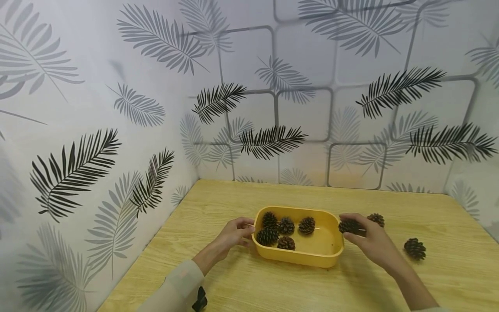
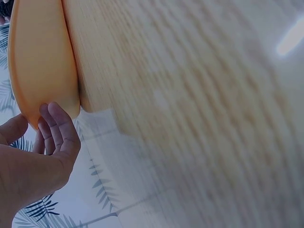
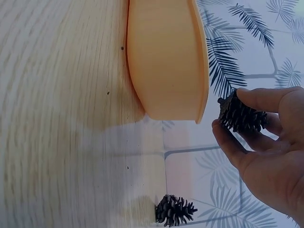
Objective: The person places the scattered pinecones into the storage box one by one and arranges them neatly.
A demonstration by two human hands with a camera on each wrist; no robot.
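A yellow plastic tub (image 1: 296, 258) stands on the table with several brown pine cones (image 1: 286, 225) inside, mostly toward its left end. At that end my left hand (image 1: 233, 237) holds the tub, thumb by the rim and curved fingers (image 2: 57, 126) against the outer wall. My right hand (image 1: 370, 240) pinches another pine cone (image 3: 240, 114) between thumb and fingers. That cone is beside the tub's right end, at about rim height and outside the wall. In the right wrist view the hand is clear of the table.
Right of the tub, one loose pine cone (image 1: 415, 249) lies on the wood-grain table (image 1: 234, 286); another pine cone (image 1: 376, 219) sits behind my right hand. Leaf-patterned walls (image 1: 304, 164) border the table at the back and left. A small black object (image 1: 200, 299) shows beside my left sleeve.
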